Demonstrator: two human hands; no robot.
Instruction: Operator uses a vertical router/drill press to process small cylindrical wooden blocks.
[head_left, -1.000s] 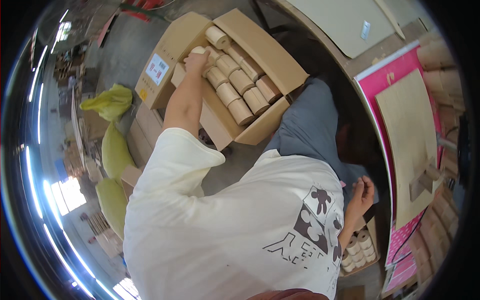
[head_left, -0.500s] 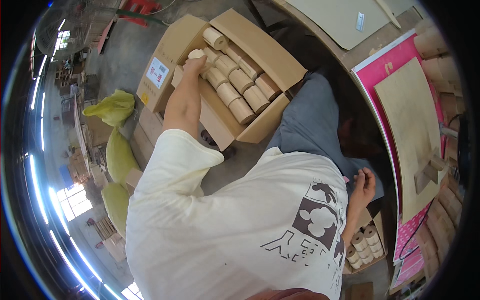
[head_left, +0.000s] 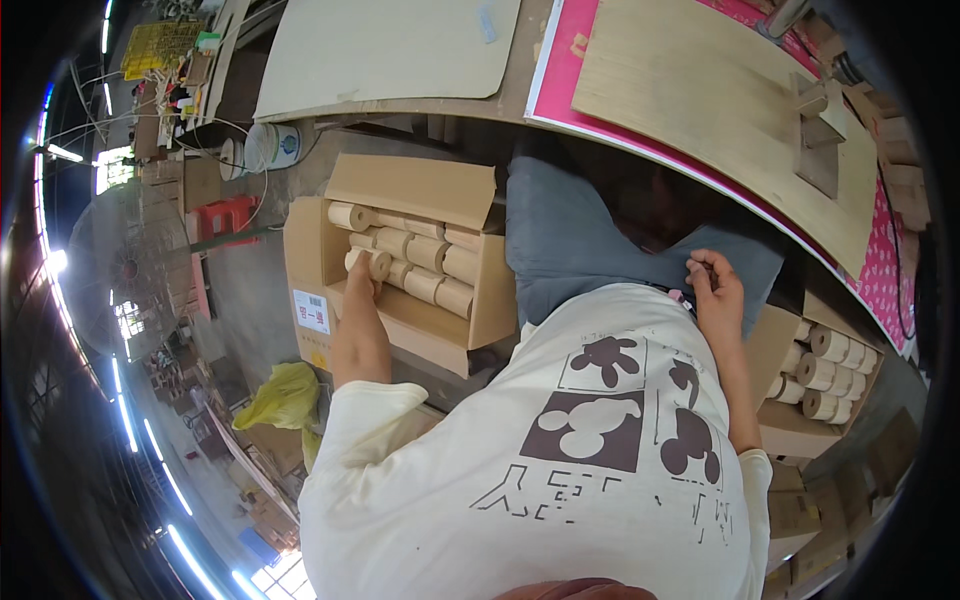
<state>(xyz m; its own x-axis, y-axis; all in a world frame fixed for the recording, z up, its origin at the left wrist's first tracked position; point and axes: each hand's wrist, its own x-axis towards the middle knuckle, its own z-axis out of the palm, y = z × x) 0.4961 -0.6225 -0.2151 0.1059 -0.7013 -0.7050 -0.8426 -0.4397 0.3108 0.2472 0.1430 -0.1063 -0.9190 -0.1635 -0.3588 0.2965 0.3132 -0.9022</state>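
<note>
My left hand reaches into an open cardboard box, its fingers closed round a pale wooden cylinder with a hole in its end. That cylinder is at the box's left side, beside rows of similar wooden cylinders. Another cylinder lies on top at the far left corner. Over my lap, my right hand hangs with loosely bent fingers, holding nothing that I can see.
A worktable runs along the far side, bearing a thin wooden board. At my right stands a second box of wooden cylinders. A yellow-green bag, a red stool and a white bucket are at the left.
The view has swung right, bringing more of the worktable and the second box into sight. My left hand stays at the box's left side on a cylinder.
</note>
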